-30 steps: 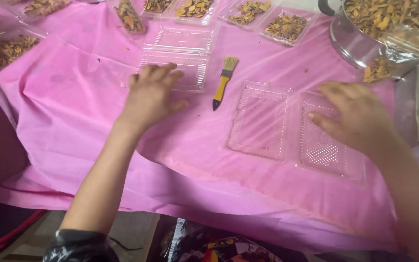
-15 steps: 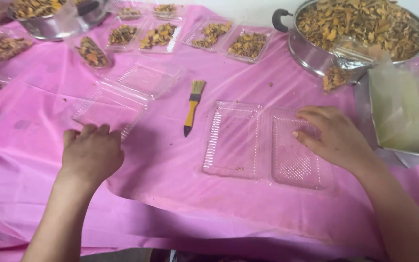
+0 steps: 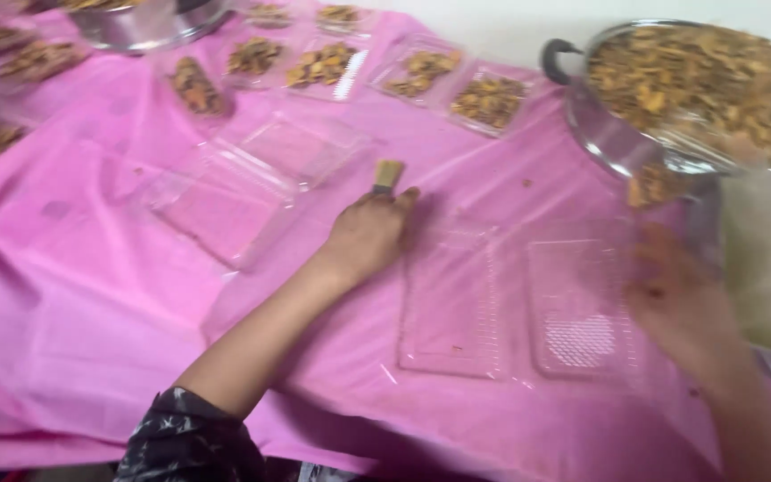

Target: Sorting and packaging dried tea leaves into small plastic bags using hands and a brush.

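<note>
Since half a second ago, the left hand (image 3: 369, 234) has crossed from the bare pink plastic tablecloth (image 3: 73, 295) to the small wooden-handled pastry brush (image 3: 388, 176), its fingers now curled over the handle, seemingly grasping it; only the bristle end shows. Judging from this, picking up the brush is the step in hand, and lifting calls for a firm hold. Right of the brush, the right hand (image 3: 684, 299), blurred and loosely spread, rests at the open clear plastic clamshell container (image 3: 519, 303). Left of the brush lies another clear clamshell (image 3: 243, 183); beyond it, a steel pot of fried snack (image 3: 671, 98) crowds the far edge.
</note>
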